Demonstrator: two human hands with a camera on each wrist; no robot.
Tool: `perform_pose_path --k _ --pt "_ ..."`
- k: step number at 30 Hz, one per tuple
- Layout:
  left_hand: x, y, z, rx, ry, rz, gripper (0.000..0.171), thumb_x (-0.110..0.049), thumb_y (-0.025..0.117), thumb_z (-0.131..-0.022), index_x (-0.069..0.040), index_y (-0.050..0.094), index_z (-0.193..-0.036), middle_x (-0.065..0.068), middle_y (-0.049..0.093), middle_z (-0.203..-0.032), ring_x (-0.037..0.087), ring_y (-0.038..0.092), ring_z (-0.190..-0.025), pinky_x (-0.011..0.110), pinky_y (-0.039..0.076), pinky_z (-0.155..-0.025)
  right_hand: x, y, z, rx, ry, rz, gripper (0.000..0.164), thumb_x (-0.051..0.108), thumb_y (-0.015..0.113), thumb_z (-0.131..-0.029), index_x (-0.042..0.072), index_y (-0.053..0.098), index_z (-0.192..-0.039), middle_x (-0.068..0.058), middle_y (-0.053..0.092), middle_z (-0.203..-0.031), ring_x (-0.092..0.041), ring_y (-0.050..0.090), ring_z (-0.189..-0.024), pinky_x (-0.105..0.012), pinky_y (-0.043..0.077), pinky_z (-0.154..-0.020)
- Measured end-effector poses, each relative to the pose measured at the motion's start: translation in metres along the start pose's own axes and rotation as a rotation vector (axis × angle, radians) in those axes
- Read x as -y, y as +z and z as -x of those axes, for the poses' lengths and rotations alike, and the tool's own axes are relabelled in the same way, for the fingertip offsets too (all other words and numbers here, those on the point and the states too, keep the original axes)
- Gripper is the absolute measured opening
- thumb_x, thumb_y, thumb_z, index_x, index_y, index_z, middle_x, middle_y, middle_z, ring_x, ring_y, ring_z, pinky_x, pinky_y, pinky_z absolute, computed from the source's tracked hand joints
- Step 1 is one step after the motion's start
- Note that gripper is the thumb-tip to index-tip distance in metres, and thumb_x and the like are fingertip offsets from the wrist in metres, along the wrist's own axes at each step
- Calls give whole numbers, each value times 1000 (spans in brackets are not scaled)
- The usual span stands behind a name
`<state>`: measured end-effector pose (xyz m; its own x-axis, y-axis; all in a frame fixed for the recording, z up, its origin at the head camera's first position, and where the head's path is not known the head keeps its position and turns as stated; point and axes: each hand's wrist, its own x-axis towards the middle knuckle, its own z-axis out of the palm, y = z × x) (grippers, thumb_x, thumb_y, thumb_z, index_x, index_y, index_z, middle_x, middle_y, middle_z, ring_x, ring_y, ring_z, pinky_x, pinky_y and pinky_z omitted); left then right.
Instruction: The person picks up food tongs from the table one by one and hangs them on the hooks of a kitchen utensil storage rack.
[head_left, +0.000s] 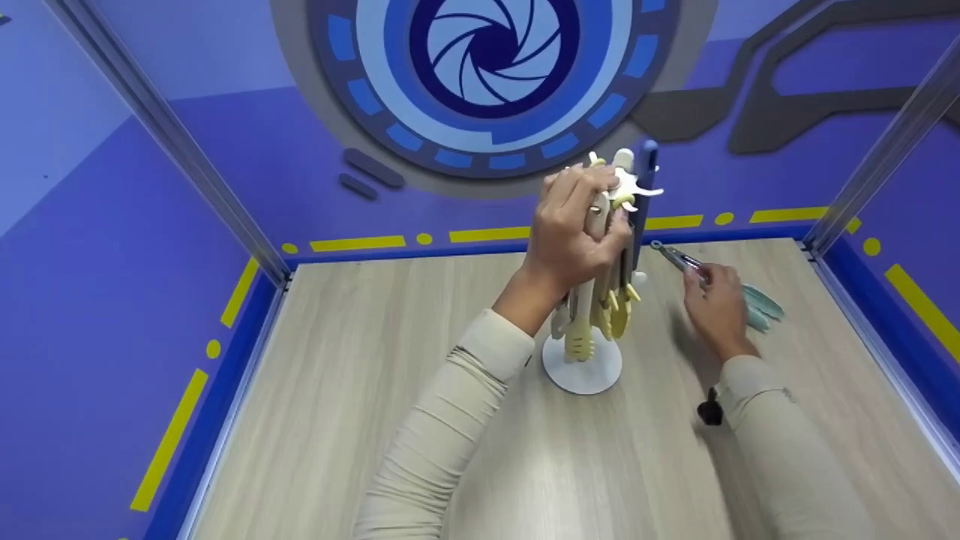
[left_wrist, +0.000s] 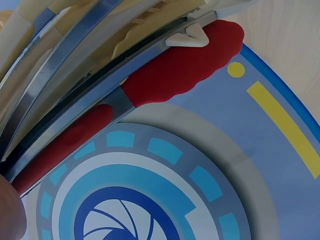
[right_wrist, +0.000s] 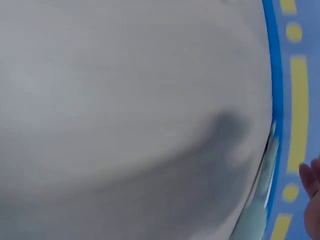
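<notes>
My left hand [head_left: 570,221] curls round the upper part of a utensil stand [head_left: 583,377], which has white hooks and a round white base. Beige, yellow and dark blue utensils hang from it. In the left wrist view, red-and-metal tongs [left_wrist: 175,75] hang there too, the left thumb [left_wrist: 10,212] close to their handle end. My right hand [head_left: 718,311] is over the middle of a pair of metal tongs [head_left: 763,304] with teal tips, thumb and fingers apart. In the right wrist view, a gap shows between its fingertips [right_wrist: 310,182] and the tongs.
The stand is on a pale wood-grain table [head_left: 360,375]. Blue-purple panels [head_left: 225,142] with yellow marks enclose its back and sides. A small black object [head_left: 710,409] is beside the right sleeve [head_left: 780,427].
</notes>
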<state>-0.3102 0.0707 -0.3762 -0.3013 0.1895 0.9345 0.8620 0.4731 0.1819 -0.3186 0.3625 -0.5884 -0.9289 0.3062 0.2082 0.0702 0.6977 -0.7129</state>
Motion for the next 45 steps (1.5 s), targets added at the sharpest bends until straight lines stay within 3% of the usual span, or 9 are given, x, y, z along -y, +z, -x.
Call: perform_pose_path --k 6,8,11,16,23,28,34,45 --pt "-3 0 -1 0 1 -1 30 -22 70 -86 -5 71 -111 10 75 -118 24 70 -118 30 48 -110 -36 -25 -16 162 121 185 88 52 61 -104 2 25 -167 -31 18 -174 -54 20 -158 -72 22 -127" --pt "-3 1 -1 5 2 1 30 -22 70 -86 -5 71 -111 10 75 -117 23 70 -118 30 48 -110 -46 -30 -15 224 149 230 96 54 61 -104 2 14 -170 -31 7 -176 -56 10 -161 -75 15 -127" --pt "-4 2 0 11 1 -2 30 -23 70 -87 -5 71 -112 10 75 -118 23 70 -118 29 48 -110 -55 -36 -12 290 165 276 104 62 56 -103 0 6 -170 -35 3 -175 -59 5 -161 -76 10 -127" --pt "-5 2 0 15 -7 0 32 -24 70 -87 -5 71 -113 10 75 -119 24 70 -120 29 47 -111 -57 -38 -15 318 171 342 111 72 48 -102 -8 7 -167 -43 16 -167 -63 18 -153 -77 19 -124" --pt "-6 2 1 25 -18 7 32 -24 69 -88 -5 71 -114 11 75 -121 24 69 -121 29 47 -111 -56 -41 -27 340 159 453 71 28 58 -108 -14 29 -158 -44 31 -148 -60 35 -130 -76 37 -109" --pt "-6 3 1 18 -15 -5 31 -24 69 -88 -6 71 -113 10 75 -121 24 70 -121 29 47 -111 -52 -41 -30 351 122 514 62 17 57 -106 -17 34 -153 -45 38 -138 -62 38 -125 -75 42 -104" --pt "-7 3 -1 18 -19 -2 30 -23 69 -88 -6 71 -112 10 74 -121 23 69 -121 29 47 -111 -48 -35 -33 358 68 610 50 8 47 -105 -21 40 -145 -44 42 -130 -62 41 -124 -70 44 -106" --pt "-3 1 0 24 -47 5 29 -22 68 -88 -6 70 -112 11 74 -123 23 69 -122 29 47 -110 -43 -33 -30 417 99 517 58 11 49 -106 -15 34 -155 -42 40 -136 -58 41 -124 -70 43 -104"
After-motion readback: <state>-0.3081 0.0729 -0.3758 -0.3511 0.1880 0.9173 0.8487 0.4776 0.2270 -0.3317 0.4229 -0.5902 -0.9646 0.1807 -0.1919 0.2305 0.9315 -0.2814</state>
